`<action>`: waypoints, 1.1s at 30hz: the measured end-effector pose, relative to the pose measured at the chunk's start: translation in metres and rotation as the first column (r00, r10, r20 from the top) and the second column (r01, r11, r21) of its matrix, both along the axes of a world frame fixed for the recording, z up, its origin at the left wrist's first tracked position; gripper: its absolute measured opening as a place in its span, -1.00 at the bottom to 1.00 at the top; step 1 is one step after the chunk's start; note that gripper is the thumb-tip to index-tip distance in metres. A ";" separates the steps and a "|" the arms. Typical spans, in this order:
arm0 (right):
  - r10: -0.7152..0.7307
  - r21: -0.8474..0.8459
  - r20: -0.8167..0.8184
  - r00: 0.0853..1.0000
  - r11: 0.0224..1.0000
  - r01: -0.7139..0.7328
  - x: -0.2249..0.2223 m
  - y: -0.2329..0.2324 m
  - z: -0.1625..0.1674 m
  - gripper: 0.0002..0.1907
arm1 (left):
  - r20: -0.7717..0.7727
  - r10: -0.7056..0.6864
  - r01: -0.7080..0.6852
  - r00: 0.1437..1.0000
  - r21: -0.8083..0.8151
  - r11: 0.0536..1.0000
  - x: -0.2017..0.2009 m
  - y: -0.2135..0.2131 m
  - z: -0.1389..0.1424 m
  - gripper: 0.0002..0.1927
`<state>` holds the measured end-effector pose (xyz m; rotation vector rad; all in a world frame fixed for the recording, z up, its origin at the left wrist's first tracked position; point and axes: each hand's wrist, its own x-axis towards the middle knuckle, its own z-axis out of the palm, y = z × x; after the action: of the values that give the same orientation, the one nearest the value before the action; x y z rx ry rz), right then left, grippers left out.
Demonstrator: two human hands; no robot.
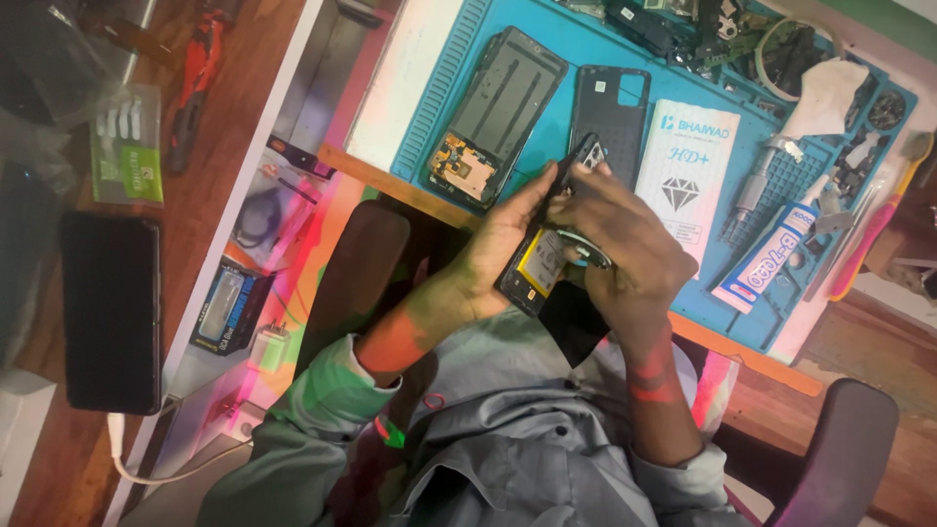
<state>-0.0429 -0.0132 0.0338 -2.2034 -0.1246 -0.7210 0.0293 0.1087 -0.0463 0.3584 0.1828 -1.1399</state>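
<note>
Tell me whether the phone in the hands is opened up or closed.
Opened up: the phone held in the left hand shows its yellow battery and bare internals, and no back cover is on it.

Grey button-up shirt (508, 468), sleeves rolled above forearms; bare left hand (503, 239), bare right hand (625, 239).

A phone-repair workshop: blue repair mat (586, 59) on the desk (390, 171), stripped phone frames (498, 107), glue tube (766, 259), screwdriver (753, 190).
</note>
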 end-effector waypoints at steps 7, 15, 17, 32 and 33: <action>-0.024 -0.025 -0.031 0.999 0.999 0.024 0.000 -0.002 0.001 -0.67 | -0.026 -0.025 0.023 0.999 -0.086 0.996 0.000 0.000 -0.002 -0.58; -0.064 0.025 -0.019 0.998 0.998 0.064 0.005 -0.002 -0.002 -0.60 | 0.003 -0.033 0.033 0.999 -0.138 0.990 0.000 0.001 0.005 -0.56; -0.104 0.011 -0.042 0.994 0.994 0.105 0.004 -0.004 -0.001 -0.53 | -0.007 -0.033 0.031 0.999 -0.155 0.987 0.001 0.001 0.006 -0.55; -0.109 0.010 -0.014 0.994 0.994 0.109 0.005 -0.007 -0.005 -0.55 | -0.004 -0.038 0.038 0.999 -0.134 0.990 0.000 0.002 0.008 -0.54; -0.102 0.006 -0.005 0.995 0.995 0.102 0.006 -0.008 -0.005 -0.57 | 0.000 -0.039 0.038 0.999 -0.137 0.990 0.000 0.002 0.009 -0.53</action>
<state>-0.0371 -0.0213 0.0284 -2.2178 -0.0066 -0.7712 0.0295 0.1111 -0.0375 0.2398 0.0998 -1.1842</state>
